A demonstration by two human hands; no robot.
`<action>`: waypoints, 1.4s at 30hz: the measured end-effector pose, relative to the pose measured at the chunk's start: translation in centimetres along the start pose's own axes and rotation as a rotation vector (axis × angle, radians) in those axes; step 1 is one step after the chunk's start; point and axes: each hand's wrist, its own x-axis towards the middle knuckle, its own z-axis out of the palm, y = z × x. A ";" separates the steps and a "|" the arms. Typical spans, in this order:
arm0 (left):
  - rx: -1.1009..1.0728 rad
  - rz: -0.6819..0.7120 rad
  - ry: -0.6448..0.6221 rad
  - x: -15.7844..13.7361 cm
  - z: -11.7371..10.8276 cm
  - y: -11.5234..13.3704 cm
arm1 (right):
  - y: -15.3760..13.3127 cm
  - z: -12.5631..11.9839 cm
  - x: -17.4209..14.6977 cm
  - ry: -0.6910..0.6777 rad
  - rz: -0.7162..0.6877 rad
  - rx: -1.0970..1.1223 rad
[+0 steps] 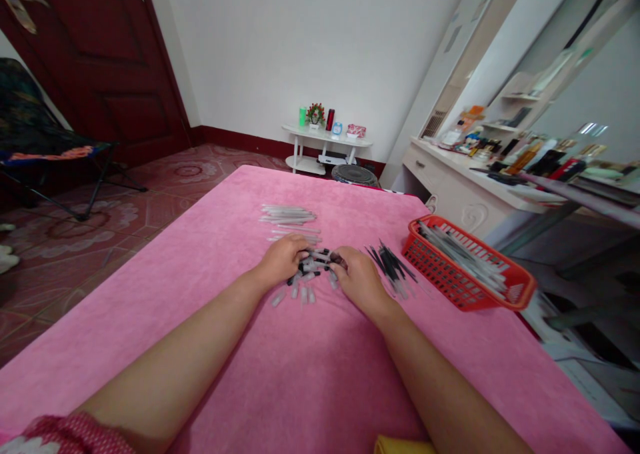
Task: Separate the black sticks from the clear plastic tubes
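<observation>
A small heap of clear and black pen caps (314, 263) lies on the pink cloth between my two hands. From the left side, my left hand (286, 259) curls its fingers and thumb against caps at the heap's edge. My right hand (357, 277) closes on the opposite side, thumb and fingers pinching at dark-and-clear caps; its fingertips are blurred. Several loose clear caps (304, 295) lie just in front of the heap. Beyond my left hand is a row of whitish pen barrels (287, 215). Thin black pen pieces (390, 264) are fanned out right of my right hand.
A red plastic basket (463, 291) full of long clear-grey pen parts stands at the right edge of the pink-covered table (210, 241). Something yellow (403, 445) shows at the near edge. A dressing table (465, 174) with bottles is beyond, right; a folding chair (55, 141) stands left.
</observation>
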 end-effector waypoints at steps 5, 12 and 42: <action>-0.010 -0.001 0.005 0.0 -0.2 0.2 | 0.1 0.2 -0.1 0.033 0.003 0.003; -0.025 -0.005 0.005 -0.1 -0.2 0.1 | 0.3 0.0 0.0 0.043 0.024 -0.010; 0.023 0.056 0.009 -0.3 -0.6 0.7 | 0.2 -0.6 0.1 0.064 0.023 -0.037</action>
